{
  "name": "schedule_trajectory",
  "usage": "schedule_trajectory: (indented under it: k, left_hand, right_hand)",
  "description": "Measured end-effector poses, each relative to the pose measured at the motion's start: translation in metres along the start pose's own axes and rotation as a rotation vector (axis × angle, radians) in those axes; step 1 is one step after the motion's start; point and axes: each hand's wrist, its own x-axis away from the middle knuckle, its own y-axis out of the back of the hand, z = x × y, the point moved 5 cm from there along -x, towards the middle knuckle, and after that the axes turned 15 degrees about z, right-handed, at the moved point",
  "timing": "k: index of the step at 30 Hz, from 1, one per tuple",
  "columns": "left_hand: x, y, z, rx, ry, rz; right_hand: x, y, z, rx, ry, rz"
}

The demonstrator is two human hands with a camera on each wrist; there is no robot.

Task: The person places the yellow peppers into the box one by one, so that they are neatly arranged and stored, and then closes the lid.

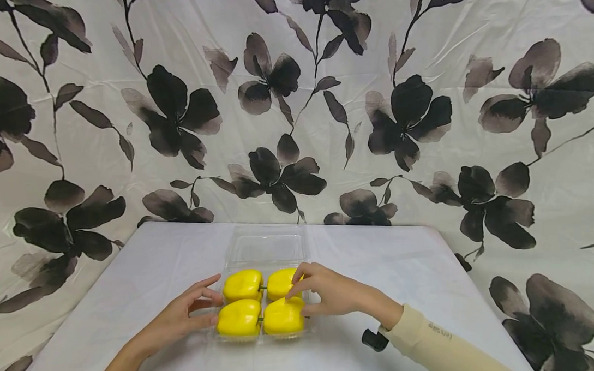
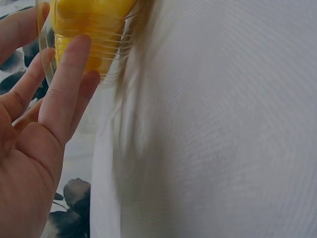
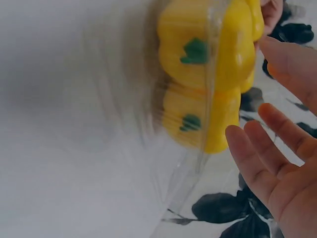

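Observation:
Several yellow bell peppers with green stems lie in two rows in a clear plastic clamshell box, whose lid (image 1: 266,246) is folded back, away from me. In the front row are a left pepper (image 1: 239,318) and a right pepper (image 1: 283,318); behind them sit a left one (image 1: 242,284) and a right one (image 1: 278,283). My left hand (image 1: 176,319) is at the box's left side, its fingertips against the ribbed plastic wall (image 2: 113,39). Over the right-hand peppers reaches my right hand (image 1: 334,289), fingers spread and bent, partly covering the back right one.
A white cloth covers the table (image 1: 378,259) under the box. Behind it hangs a pale curtain (image 1: 345,151) with dark flower prints. A small black object (image 1: 375,340) shows beside the right sleeve (image 1: 430,339).

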Motion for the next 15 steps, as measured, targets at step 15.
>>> schedule_trajectory:
  k: [15]
  left_hand:
    - [0.002,0.001,0.0,-0.006,-0.017,0.004]
  right_hand:
    - [-0.013,0.028,-0.053,-0.191,-0.105,-0.173]
